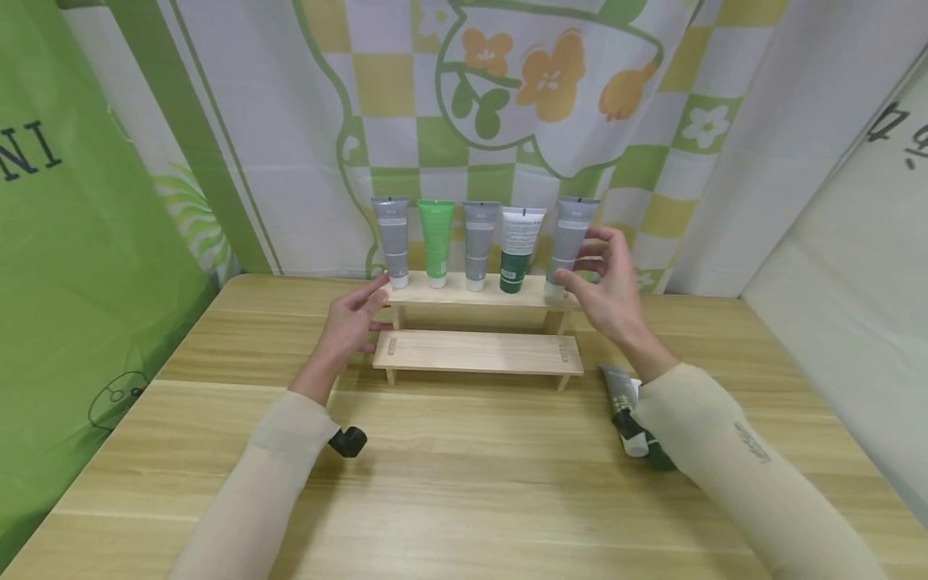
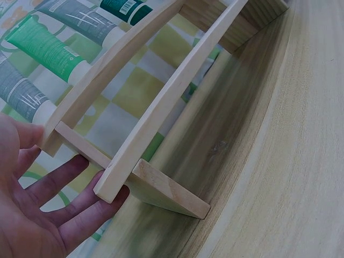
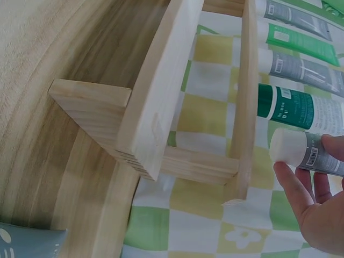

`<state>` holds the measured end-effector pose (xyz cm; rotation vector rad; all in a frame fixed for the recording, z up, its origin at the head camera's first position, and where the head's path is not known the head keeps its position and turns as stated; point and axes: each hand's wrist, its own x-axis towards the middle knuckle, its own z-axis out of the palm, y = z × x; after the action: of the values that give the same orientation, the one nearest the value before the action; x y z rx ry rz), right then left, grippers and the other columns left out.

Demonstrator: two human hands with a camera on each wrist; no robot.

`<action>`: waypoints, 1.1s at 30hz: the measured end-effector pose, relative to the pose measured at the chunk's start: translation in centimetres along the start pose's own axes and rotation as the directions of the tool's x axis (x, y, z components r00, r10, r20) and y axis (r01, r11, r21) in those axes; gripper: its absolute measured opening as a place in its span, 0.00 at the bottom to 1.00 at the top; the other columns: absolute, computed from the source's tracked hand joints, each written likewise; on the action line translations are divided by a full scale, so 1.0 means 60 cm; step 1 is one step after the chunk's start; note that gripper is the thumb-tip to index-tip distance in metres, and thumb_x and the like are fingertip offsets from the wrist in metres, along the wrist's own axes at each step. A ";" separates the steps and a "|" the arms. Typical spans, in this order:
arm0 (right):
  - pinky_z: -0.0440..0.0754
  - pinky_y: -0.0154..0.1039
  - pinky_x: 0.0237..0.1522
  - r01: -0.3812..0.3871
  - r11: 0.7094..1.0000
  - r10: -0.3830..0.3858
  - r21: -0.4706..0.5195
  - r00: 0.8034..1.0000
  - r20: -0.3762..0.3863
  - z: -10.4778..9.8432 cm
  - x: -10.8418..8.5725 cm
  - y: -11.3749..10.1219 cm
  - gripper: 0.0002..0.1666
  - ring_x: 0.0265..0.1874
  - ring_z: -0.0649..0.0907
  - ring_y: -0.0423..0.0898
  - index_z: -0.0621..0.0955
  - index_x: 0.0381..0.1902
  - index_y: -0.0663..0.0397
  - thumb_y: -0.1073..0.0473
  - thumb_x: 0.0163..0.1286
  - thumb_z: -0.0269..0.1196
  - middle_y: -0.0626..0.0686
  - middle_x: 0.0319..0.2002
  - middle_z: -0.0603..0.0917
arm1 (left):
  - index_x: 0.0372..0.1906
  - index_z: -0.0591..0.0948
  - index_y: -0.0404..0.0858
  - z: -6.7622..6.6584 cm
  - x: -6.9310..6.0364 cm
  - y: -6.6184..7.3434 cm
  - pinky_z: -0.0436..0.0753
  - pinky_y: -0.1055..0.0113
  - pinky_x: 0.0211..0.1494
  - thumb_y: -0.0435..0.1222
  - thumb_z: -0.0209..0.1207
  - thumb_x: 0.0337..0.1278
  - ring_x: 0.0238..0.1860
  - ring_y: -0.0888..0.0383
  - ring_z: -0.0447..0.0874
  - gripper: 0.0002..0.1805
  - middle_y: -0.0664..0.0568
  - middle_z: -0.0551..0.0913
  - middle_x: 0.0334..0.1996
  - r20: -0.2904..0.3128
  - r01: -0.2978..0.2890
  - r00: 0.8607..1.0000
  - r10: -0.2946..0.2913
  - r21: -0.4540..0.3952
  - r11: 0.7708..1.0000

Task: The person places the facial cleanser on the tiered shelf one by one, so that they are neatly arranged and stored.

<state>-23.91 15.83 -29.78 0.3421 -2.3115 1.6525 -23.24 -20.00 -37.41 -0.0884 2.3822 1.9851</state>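
Note:
My right hand pinches a grey squeeze tube, cap down, at the right end of a two-tier wooden rack. In the right wrist view a small gap shows between its white cap and the upper shelf. Further left on that shelf stand a white-and-dark-green tube, another grey tube, a bright green tube and a grey tube. With thumb by the upper shelf's end and fairly straight fingers by the lower board, my left hand touches the rack's left end.
Under my right forearm more tubes, one of them grey, lie on the wooden table. A patterned curtain hangs right behind the rack. Green cloth borders the left side, and a white panel the right.

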 end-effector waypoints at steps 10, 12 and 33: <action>0.84 0.43 0.50 -0.017 1.000 0.017 0.024 1.000 0.001 0.007 0.011 0.022 0.40 0.55 0.79 0.55 0.61 0.70 0.59 0.76 0.64 0.65 0.61 0.59 0.73 | 0.73 0.69 0.61 0.000 0.003 -0.002 0.86 0.46 0.43 0.53 0.52 0.75 0.54 0.39 0.83 0.26 0.42 0.71 0.69 0.008 -0.002 1.000 0.002 -0.004 1.000; 0.83 0.44 0.52 -0.010 1.000 0.010 0.026 1.000 -0.004 0.009 0.012 0.025 0.40 0.55 0.79 0.55 0.61 0.69 0.59 0.77 0.64 0.65 0.61 0.59 0.73 | 0.73 0.69 0.61 0.000 0.003 -0.001 0.86 0.46 0.44 0.53 0.52 0.75 0.54 0.39 0.83 0.26 0.42 0.70 0.70 0.010 -0.001 1.000 0.001 -0.003 1.000; 0.77 0.48 0.62 -0.002 0.999 0.002 0.033 1.000 -0.008 0.011 0.021 0.042 0.40 0.57 0.78 0.58 0.60 0.70 0.61 0.78 0.64 0.64 0.64 0.59 0.73 | 0.73 0.69 0.61 -0.001 0.001 0.001 0.87 0.53 0.39 0.53 0.52 0.75 0.54 0.39 0.83 0.26 0.42 0.70 0.70 0.006 0.004 1.000 -0.004 -0.013 1.000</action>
<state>-26.03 16.00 -31.76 0.3394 -2.2816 1.6911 -23.28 -20.05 -37.36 -0.0874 2.3644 1.9960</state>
